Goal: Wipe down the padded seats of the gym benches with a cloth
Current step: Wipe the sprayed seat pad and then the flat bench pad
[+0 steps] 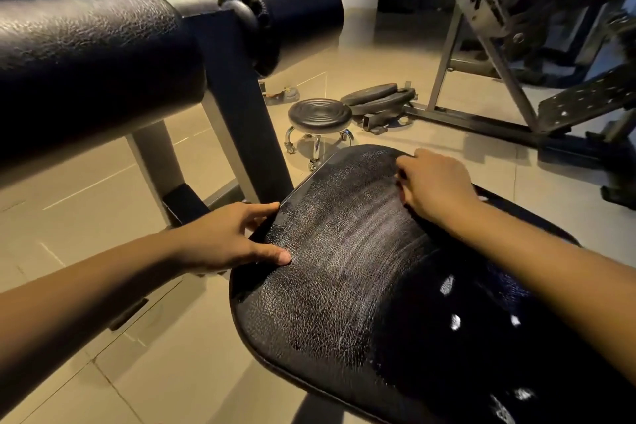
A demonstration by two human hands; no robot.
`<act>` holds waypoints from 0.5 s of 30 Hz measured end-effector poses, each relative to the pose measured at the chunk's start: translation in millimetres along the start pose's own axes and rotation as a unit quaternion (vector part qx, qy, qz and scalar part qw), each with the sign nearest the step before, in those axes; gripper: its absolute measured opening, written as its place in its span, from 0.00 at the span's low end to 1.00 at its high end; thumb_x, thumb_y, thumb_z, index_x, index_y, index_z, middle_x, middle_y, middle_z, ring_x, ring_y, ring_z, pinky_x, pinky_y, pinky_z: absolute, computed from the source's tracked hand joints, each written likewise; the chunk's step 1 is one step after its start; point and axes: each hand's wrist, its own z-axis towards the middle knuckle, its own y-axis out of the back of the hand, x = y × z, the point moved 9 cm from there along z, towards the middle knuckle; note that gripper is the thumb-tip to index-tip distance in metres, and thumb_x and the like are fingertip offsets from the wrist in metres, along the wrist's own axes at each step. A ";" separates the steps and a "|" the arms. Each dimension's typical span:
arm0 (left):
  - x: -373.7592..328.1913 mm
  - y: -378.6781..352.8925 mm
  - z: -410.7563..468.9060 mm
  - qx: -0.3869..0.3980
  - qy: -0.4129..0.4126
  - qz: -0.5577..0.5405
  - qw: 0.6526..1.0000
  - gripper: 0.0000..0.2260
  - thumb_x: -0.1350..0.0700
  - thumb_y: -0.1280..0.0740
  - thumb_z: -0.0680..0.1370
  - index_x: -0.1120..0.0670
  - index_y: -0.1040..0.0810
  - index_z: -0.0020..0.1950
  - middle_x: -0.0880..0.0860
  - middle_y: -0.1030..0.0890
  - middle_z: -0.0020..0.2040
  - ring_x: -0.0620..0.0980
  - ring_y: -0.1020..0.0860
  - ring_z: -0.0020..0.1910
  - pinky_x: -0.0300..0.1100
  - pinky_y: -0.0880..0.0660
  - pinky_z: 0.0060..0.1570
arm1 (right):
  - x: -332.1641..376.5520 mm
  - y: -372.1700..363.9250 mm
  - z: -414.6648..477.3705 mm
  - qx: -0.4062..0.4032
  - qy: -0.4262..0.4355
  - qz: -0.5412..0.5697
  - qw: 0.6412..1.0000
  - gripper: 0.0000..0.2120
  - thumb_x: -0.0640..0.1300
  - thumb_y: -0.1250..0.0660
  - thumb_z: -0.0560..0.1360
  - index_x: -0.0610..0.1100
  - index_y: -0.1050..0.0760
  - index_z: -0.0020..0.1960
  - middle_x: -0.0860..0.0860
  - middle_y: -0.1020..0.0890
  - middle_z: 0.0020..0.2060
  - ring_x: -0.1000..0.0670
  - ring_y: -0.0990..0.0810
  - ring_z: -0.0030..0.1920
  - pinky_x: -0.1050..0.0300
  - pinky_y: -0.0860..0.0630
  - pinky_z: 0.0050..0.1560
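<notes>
Our left hand (223, 241) grips the padded seat (344, 251) at its left edge, thumb on top; our right hand (433, 182) curls on the dark spotted cloth (464, 303) near the far right edge. We want long overlapping strokes, firm pressure, and the seat steadied

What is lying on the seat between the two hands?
Nothing: the head view shows only the bare black seat, with pale streaks, between the left hand and the right hand.

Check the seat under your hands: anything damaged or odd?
Yes. The padded seat has fine cracks all over its cover, and whitish streaks run across its middle between the left hand and right hand.
</notes>
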 end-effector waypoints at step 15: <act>-4.3 0.8 -1.0 0.003 -0.016 0.011 1.000 0.41 0.40 0.25 0.69 0.44 0.37 0.79 0.36 0.26 0.65 0.35 0.25 0.59 0.37 0.29 0.67 | -13.1 3.1 -21.0 -0.003 0.015 -0.016 1.000 0.10 0.51 0.38 0.80 0.48 0.22 0.55 0.46 0.21 0.46 0.39 0.20 0.47 0.48 0.21 0.44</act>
